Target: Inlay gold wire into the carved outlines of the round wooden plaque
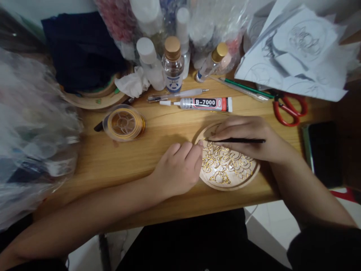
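A round wooden plaque point(248, 181) with a raised rim lies at the table's front, its face covered in a floral outline of gold wire point(222, 160). My right hand point(248, 133) rests over its upper part, closed on slim black tweezers point(242, 140). Their tip points left, to the plaque's upper left edge. There my left hand point(180, 167) sits, fingers curled and fingertips close to that tip. Whatever the left fingers pinch is too small or hidden to make out. A spool of gold wire point(124, 122) lies further left.
Behind the plaque lie a B-7000 glue tube point(205, 103) and a white-barrelled pen tool point(188, 92). Bottles point(172, 67) stand at the back. Red scissors point(290, 109), sketched papers point(299, 56) and a phone point(323, 152) are on the right. Plastic bags point(34, 131) crowd the left.
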`<action>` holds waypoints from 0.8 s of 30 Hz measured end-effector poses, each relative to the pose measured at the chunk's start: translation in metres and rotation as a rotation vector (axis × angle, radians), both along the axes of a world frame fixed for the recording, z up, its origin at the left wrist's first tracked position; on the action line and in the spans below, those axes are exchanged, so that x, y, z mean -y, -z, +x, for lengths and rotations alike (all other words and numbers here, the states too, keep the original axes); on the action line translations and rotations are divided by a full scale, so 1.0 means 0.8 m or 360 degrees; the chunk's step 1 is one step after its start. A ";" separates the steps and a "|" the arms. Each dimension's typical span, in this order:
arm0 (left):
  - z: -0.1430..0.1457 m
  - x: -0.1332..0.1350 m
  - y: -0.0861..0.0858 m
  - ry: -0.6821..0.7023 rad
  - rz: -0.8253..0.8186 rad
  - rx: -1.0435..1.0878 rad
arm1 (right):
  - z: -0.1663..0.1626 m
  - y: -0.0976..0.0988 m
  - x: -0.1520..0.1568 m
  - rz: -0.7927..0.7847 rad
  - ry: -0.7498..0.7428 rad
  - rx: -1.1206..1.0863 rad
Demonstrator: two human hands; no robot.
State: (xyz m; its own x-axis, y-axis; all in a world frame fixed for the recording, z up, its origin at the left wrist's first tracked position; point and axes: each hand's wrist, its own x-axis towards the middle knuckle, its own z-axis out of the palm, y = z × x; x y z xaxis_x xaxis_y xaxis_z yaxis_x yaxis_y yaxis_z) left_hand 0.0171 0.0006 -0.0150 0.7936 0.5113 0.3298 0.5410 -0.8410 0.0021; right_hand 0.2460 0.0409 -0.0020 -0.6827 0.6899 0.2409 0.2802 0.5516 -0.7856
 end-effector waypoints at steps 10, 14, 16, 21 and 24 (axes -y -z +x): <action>0.001 0.001 0.000 -0.0015 0.0001 -0.0008 | 0.005 -0.001 -0.005 0.0045 -0.0078 0.0057; 0.000 0.000 0.000 -0.0005 -0.0012 -0.0014 | 0.003 -0.001 -0.001 0.0026 0.0024 0.0057; 0.000 0.000 -0.001 0.0001 -0.0008 -0.0020 | 0.001 0.000 0.002 0.0029 0.0084 0.0058; 0.000 0.000 0.000 -0.0003 0.0004 -0.0031 | 0.000 0.000 0.004 0.0050 0.0089 0.0048; 0.000 0.000 0.000 -0.0005 0.0008 -0.0022 | 0.000 -0.001 0.004 0.0058 0.0074 0.0035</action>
State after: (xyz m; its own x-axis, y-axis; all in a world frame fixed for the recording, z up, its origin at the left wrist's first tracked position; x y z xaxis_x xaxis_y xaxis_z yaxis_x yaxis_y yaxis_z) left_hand 0.0169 0.0006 -0.0152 0.7965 0.5123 0.3213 0.5436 -0.8393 -0.0095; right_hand 0.2461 0.0377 -0.0013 -0.6553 0.7121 0.2518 0.3231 0.5656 -0.7588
